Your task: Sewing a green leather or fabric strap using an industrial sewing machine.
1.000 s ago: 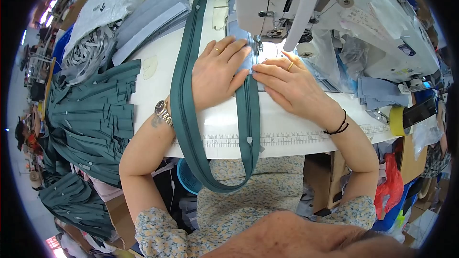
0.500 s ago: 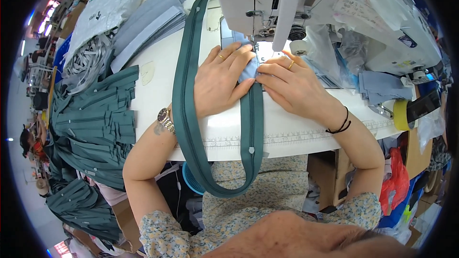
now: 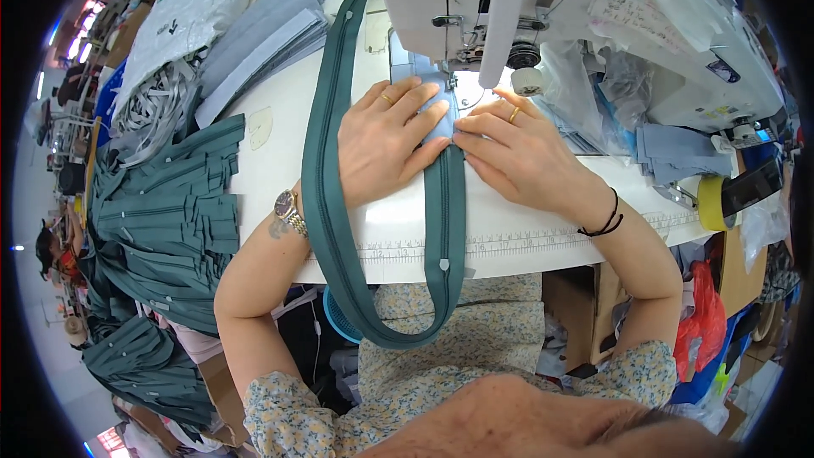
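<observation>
A long dark green zipper forms a loop on the white sewing table and hangs over its front edge. One end meets a light blue fabric piece just in front of the sewing machine's presser foot. My left hand lies flat over the fabric's left side, fingers stretched forward and slightly apart. Close to the right of the foot, my right hand pinches the fabric's right edge where it joins the zipper. Its fingertips partly hide that join.
The sewing machine stands straight ahead. At left hang several green zippers, below grey fabric strips and a white plastic bag. Grey-blue pieces and a yellow tape roll sit at right.
My left hand has shifted slightly left, its fingers a little more apart, showing more blue fabric. The zipper loop has moved slightly left. My right hand stays almost still.
</observation>
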`<state>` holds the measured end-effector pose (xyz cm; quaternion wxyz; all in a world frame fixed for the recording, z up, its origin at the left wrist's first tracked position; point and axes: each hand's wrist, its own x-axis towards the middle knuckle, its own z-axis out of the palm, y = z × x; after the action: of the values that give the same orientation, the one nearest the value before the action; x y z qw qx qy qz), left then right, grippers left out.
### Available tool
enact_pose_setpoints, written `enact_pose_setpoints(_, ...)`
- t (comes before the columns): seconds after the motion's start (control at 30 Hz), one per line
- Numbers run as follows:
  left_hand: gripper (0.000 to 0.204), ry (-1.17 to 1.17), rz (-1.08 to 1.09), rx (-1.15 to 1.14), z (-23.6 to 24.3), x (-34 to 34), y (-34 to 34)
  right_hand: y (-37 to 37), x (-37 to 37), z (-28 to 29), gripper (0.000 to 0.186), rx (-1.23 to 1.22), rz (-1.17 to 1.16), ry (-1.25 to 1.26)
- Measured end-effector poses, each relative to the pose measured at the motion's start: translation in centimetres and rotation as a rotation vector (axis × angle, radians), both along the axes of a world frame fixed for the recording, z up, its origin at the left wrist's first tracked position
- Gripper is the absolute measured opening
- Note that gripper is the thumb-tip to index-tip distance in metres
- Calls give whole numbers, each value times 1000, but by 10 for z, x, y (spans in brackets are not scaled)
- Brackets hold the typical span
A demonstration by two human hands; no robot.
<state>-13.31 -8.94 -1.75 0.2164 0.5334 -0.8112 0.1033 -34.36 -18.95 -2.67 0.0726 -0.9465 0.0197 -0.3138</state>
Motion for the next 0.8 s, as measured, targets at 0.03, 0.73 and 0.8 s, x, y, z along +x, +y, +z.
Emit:
enact_pose_setpoints(0.03,37,-15,-1,-8,0,0,0,0,0,1,20,1,1,0)
enact_pose_setpoints(0.73,35,-49,8,-31,-1,0,1,6,-5,6,27,-6,-79,131)
enact_pose_setpoints(0.8,35,-49,7,-5,0,0,2,7,-5,4,31,2,-67,123)
